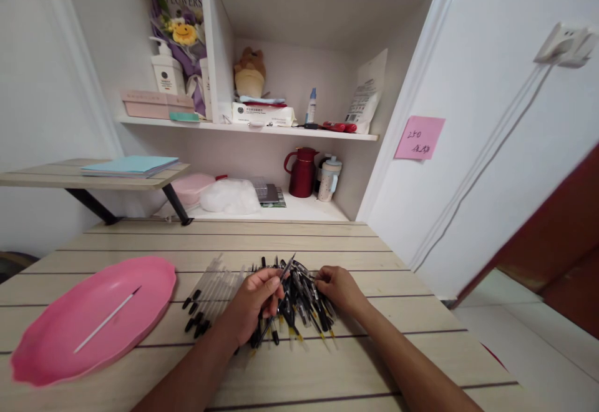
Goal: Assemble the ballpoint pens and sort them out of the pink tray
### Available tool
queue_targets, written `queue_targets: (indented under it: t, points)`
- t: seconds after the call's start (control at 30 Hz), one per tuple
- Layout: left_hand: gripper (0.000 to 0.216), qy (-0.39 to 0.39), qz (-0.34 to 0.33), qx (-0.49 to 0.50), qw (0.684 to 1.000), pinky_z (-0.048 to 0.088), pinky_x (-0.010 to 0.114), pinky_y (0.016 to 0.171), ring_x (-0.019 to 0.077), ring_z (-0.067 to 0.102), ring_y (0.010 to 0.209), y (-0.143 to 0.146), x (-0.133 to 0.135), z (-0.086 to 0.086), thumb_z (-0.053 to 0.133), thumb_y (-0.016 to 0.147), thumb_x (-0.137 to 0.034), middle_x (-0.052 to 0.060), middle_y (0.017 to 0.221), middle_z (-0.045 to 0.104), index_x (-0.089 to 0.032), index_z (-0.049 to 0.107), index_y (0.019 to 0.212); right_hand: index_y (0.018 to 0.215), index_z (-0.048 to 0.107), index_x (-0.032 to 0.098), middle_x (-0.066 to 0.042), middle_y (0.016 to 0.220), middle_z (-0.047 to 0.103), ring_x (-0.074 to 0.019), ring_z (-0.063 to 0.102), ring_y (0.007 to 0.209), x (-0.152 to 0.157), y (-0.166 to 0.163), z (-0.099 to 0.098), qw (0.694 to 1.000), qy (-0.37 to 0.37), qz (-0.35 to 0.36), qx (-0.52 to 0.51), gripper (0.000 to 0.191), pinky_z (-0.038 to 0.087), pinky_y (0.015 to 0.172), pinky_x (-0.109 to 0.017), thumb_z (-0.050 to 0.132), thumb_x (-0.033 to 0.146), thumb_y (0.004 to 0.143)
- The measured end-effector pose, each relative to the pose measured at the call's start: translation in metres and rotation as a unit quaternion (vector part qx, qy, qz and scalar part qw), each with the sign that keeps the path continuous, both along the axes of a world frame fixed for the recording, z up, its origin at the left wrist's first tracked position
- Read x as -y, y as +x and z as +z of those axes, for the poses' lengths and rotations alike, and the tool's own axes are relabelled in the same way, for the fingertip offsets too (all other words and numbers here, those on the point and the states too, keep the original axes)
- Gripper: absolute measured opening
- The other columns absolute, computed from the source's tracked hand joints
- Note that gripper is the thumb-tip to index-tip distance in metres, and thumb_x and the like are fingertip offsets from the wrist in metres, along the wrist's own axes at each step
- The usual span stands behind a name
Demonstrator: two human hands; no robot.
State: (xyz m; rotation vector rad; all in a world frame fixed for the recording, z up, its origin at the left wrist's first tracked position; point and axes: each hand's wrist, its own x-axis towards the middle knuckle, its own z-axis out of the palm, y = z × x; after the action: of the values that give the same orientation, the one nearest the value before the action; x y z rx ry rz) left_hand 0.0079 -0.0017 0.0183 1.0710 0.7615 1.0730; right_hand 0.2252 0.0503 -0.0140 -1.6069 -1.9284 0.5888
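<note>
My left hand [261, 299] pinches a slim dark pen refill [287, 266], its pointed tip angled up and to the right. At the right side of a pile of black pen parts and refills [299, 299], my right hand [340, 286] has its fingers closed together; what they hold, if anything, is hidden. Several refills in the pile show yellowish ends. Left of my left hand lie clear pen barrels [219, 290] with black caps [199, 323] beside their lower ends. A pink tray [51, 343] holds one white refill with a dark tip [107, 321].
A small raised stand [42, 175] with blue paper [133, 165] occupies the table's far left. Behind the slatted table [374, 362], shelves hold a red jug [303, 173], a cup [329, 180] and a white plastic bag [230, 197]. A pink note [420, 138] is on the right wall.
</note>
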Motion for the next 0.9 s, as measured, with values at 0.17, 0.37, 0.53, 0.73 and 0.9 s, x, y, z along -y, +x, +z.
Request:
queue_targets:
  t: [0.17,0.37,0.53,0.73,0.9]
  points:
    - [0.029,0.007,0.001,-0.013,1.0,0.023,0.016,0.036,0.003,0.04,0.04,0.0,-0.001,-0.001,0.052,0.075,-0.032,-0.001,0.064,0.053,-0.015,0.055,0.098,0.055,0.052,0.017,0.004,0.047,0.051,-0.0086,0.044,0.044,-0.001,-0.003,0.002,0.986,-0.05,-0.023,-0.158,0.005,0.032,0.045,-0.02,0.054,0.019,0.059]
    - [0.031,0.015,0.007,-0.059,0.998,0.023,0.015,0.035,0.0033,0.042,0.039,0.002,-0.002,-0.004,0.052,0.074,-0.033,-0.001,0.064,0.054,-0.014,0.056,0.098,0.077,0.057,0.015,0.003,0.052,0.052,-0.0081,0.045,0.044,0.011,-0.017,0.032,0.888,-0.064,-0.018,-0.455,0.022,0.03,0.041,-0.02,0.062,0.029,0.061]
    - [0.032,0.002,0.019,-0.111,0.994,0.021,0.015,0.034,0.0031,0.043,0.037,0.006,0.001,-0.001,0.054,0.071,-0.033,-0.001,0.063,0.055,-0.015,0.058,0.097,0.087,0.058,0.016,-0.001,0.065,0.06,-0.01,0.052,0.055,0.023,-0.031,0.047,0.834,0.017,-0.01,-0.552,0.028,0.04,0.052,-0.023,0.064,0.032,0.065]
    - [0.032,-0.005,0.021,-0.12,0.993,0.02,0.015,0.034,0.003,0.043,0.035,0.009,0.002,-0.002,0.056,0.069,-0.033,-0.002,0.06,0.056,-0.014,0.059,0.095,0.087,0.058,0.016,-0.002,0.065,0.061,-0.0115,0.053,0.056,0.032,-0.038,0.053,0.849,0.044,0.001,-0.527,0.028,0.041,0.052,-0.024,0.063,0.035,0.066]
    - [0.032,-0.003,0.024,-0.12,0.992,0.022,0.015,0.034,0.0027,0.043,0.034,0.01,0.002,0.0,0.056,0.07,-0.032,-0.002,0.06,0.056,-0.014,0.059,0.095,0.082,0.059,0.016,0.0,0.061,0.057,-0.0105,0.051,0.054,0.035,-0.037,0.053,0.871,0.04,0.015,-0.489,0.026,0.04,0.05,-0.023,0.064,0.034,0.064]
